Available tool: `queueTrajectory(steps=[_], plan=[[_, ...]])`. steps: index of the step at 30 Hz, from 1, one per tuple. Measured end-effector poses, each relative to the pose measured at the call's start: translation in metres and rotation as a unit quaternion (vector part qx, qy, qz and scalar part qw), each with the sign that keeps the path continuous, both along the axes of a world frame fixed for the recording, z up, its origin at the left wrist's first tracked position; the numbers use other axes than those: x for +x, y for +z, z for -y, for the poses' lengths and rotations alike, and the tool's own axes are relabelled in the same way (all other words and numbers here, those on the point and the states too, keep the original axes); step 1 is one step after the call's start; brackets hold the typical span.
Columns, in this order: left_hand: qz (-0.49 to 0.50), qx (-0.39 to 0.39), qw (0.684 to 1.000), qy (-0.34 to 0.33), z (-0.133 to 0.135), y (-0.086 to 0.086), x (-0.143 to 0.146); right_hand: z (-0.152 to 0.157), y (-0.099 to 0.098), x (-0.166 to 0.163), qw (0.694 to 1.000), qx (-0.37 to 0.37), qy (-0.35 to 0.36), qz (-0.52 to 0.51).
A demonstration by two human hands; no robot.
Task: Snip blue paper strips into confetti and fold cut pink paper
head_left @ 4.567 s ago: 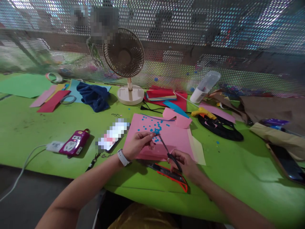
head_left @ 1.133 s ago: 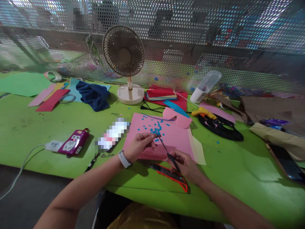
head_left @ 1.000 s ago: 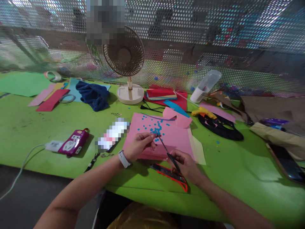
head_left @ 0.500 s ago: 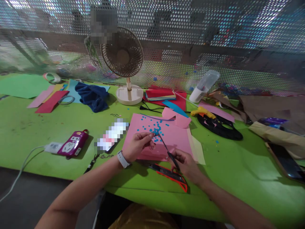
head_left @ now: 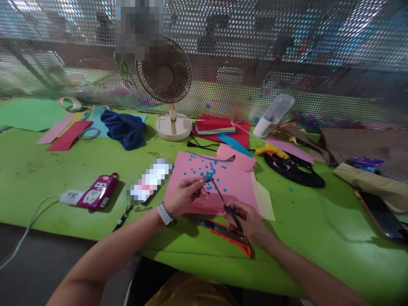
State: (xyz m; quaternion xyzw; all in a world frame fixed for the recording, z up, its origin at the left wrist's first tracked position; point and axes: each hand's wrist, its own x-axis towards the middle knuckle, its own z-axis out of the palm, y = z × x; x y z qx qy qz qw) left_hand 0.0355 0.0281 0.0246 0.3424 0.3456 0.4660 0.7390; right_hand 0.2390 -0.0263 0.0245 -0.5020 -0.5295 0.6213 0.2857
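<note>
My left hand (head_left: 185, 194) is closed in a pinch on a small blue paper strip (head_left: 208, 179), held over a pink paper sheet (head_left: 234, 187). My right hand (head_left: 247, 219) grips black-handled scissors (head_left: 223, 199) whose blades point up and left to the strip. Several tiny blue paper squares (head_left: 204, 168) lie scattered on the pink sheet. A white watch sits on my left wrist.
On the green table (head_left: 47, 165) stand a small fan (head_left: 165, 85), a blue cloth (head_left: 124, 127), a stack of coloured paper (head_left: 215, 126), a yellow glue gun (head_left: 270, 149), a purple power strip (head_left: 97, 193), a phone (head_left: 382, 216) and an orange-edged cutter (head_left: 229, 233). A perforated metal screen closes the back.
Both hands stay in nearly the same place over the pink sheet; the scissor blades shift slightly at the blue strip. The view wobbles a little.
</note>
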Motion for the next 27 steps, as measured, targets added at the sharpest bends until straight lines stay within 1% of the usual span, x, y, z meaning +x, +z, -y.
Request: queueTrajectory(steps=[4,9,16,21,24,27], plan=[[-0.008,-0.001,1.000,-0.010,0.002,0.001,0.001,0.000,-0.002,-0.001,1.000,0.005,-0.003,0.011],[-0.013,0.001,1.000,-0.011,0.002,0.001,0.001,0.001,-0.003,-0.002,1.000,-0.004,-0.005,0.000],[-0.007,0.001,1.000,-0.011,0.002,0.001,0.002,0.000,0.001,-0.003,1.000,-0.005,-0.007,0.004],[-0.022,-0.003,1.000,-0.005,0.001,0.001,0.001,-0.001,0.008,-0.003,1.000,-0.015,-0.027,0.000],[-0.030,0.002,1.000,-0.003,0.001,0.001,0.001,-0.002,0.010,-0.002,0.999,-0.009,-0.030,-0.006],[-0.038,0.009,0.999,-0.005,0.000,0.002,0.000,-0.002,0.007,0.000,1.000,0.006,-0.025,-0.010]])
